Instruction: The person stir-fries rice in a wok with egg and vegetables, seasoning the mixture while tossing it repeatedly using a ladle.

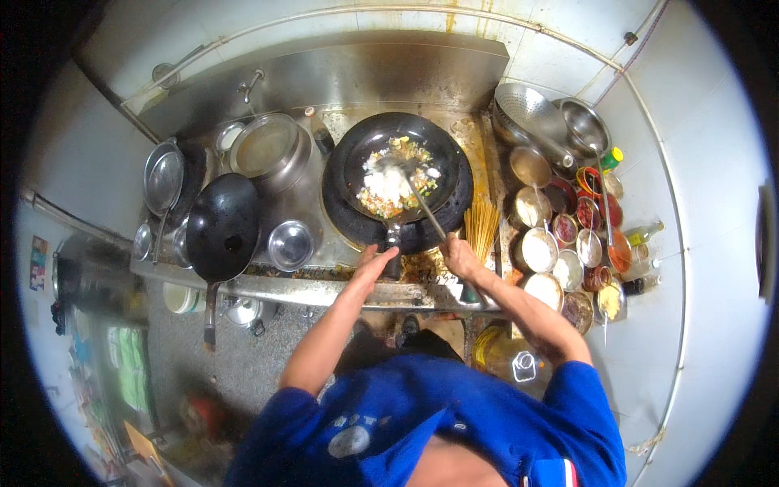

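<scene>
A black wok [360, 198] sits on the round black burner ring [459, 182] at the centre, its handle [394, 259] towards me. White rice [389, 185] lies in it among chopped, mixed-coloured food [420, 152]. My right hand [461, 259] is closed round the metal handle of a cooking utensil [429, 213], whose blurred head is in the food. My left hand [372, 265] is at the wok's handle, fingers spread and thumb near it; whether it grips is unclear. A bamboo wok brush [481, 231] stands just beyond my right hand.
Bowls of seasonings [540, 249], a perforated steel strainer [526, 112] and a bottle [645, 233] crowd the right side. At left are a second black wok [222, 228], a large steel pot [268, 149], a steel bowl [291, 245] and mesh strainers [164, 176]. A dark bottle [321, 135] stands behind.
</scene>
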